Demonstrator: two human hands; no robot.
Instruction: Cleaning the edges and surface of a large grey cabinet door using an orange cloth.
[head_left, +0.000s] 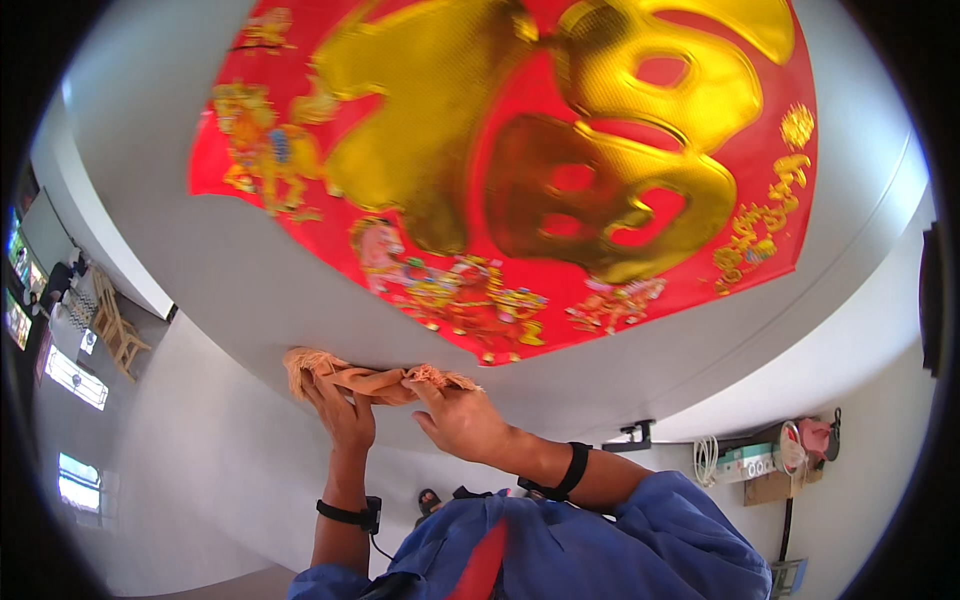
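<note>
An orange-brown cloth (375, 381), bunched and fringed at its ends, lies against a smooth grey door or panel (247, 300). At the cloth's left part, my left hand (341, 412) presses it with the fingers stretched upward. Its right part is pinched between the thumb and fingers of my right hand (461, 420). Above both hands, a red poster (495, 330) with raised gold lettering and printed horses is fixed to the grey surface; its lowest corner hangs just above my right hand. Neither hand touches the poster.
A black door handle or bracket (634, 437) juts out at the lower right of the panel. Farther right are a coiled white cable (705, 459), boxes (750, 463) and a pink item (814, 435). Wooden furniture (116, 326) and windows (75, 375) lie far left.
</note>
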